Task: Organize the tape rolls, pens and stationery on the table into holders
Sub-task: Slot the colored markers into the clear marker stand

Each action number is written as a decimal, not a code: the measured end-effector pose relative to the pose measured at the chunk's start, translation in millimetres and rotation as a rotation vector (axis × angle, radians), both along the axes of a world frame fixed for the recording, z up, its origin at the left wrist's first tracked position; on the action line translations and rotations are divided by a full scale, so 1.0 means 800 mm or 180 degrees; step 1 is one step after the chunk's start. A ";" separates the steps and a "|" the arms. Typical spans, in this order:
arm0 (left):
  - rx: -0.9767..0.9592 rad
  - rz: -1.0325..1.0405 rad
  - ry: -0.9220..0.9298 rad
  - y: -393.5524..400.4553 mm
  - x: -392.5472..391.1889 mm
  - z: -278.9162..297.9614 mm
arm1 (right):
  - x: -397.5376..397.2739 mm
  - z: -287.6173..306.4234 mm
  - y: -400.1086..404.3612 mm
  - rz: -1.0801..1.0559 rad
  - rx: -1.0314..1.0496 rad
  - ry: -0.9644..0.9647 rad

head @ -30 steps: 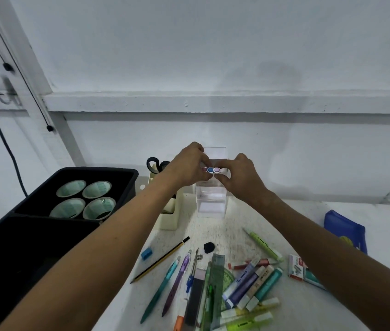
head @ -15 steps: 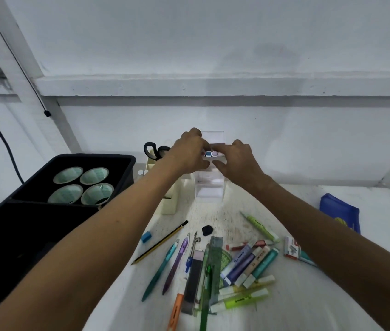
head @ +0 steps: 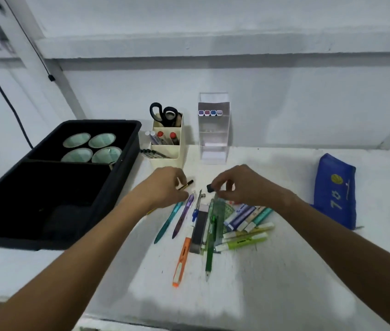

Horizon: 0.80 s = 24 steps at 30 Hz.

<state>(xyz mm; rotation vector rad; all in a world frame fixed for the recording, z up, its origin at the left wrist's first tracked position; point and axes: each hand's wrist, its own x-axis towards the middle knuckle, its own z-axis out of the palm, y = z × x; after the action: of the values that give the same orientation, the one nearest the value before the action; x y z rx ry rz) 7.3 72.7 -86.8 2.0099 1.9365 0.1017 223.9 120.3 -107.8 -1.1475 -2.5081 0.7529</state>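
Just in front of the clear acrylic holder (head: pixel 213 130) on the white tabletop (head: pixel 272 271), the right hand (head: pixel 239 185) is pinching a small black eraser (head: pixel 210 187). Left of it, the left hand (head: pixel 165 187) is closing its grip on a yellow-and-black pencil (head: pixel 185 184), while pens and highlighters (head: pixel 215 225) are lying loose nearer the viewer.

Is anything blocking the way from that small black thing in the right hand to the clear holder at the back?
Nothing visible does. The right hand pinches the small black piece, and only bare table lies between it and the clear holder.
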 end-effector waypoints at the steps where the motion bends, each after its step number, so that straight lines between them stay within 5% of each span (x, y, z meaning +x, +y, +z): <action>1: -0.0205 0.0008 -0.0019 -0.013 -0.002 -0.007 | 0.006 -0.007 -0.006 0.0062 -0.0036 -0.0145; 9: -0.1377 0.0099 -0.0570 -0.094 0.001 -0.053 | 0.062 -0.030 -0.030 0.0058 -0.0304 -0.0847; 24: -0.1428 0.0674 -0.0503 -0.115 0.012 -0.082 | 0.081 -0.058 -0.040 0.0181 -0.0021 -0.1244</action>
<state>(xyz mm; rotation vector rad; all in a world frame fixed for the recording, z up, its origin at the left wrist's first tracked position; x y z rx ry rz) 17.1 -19.3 -152.3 1.4649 1.8649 -0.1106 288.8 88.7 -154.0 -1.3412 -2.8660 0.5974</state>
